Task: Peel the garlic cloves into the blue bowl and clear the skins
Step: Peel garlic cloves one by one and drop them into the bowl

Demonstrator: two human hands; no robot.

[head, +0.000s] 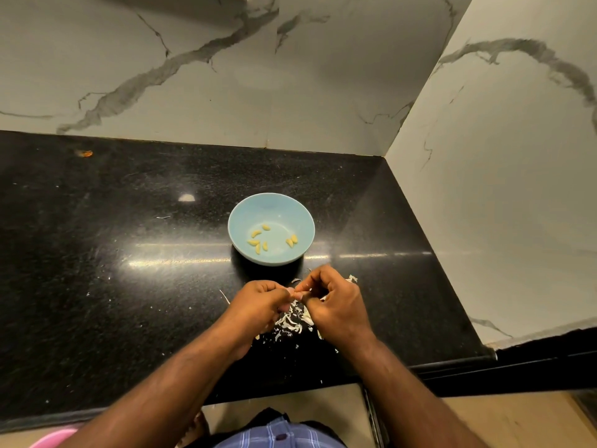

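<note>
Blue bowl [239,221] mid tabletop [97,253], peeled cloves [258,242] inside. L hand [258,302] & R hand [336,305] pinching one clove [296,294] over skins [292,318]. Advise nail under skin, peel lengthwise.

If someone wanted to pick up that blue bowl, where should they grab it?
Probably by the rim of the blue bowl, on its left side, coming from the left or from above. It stands upright with an open, flaring rim, and that side is free, while the left hand and right hand work just in front.
</note>
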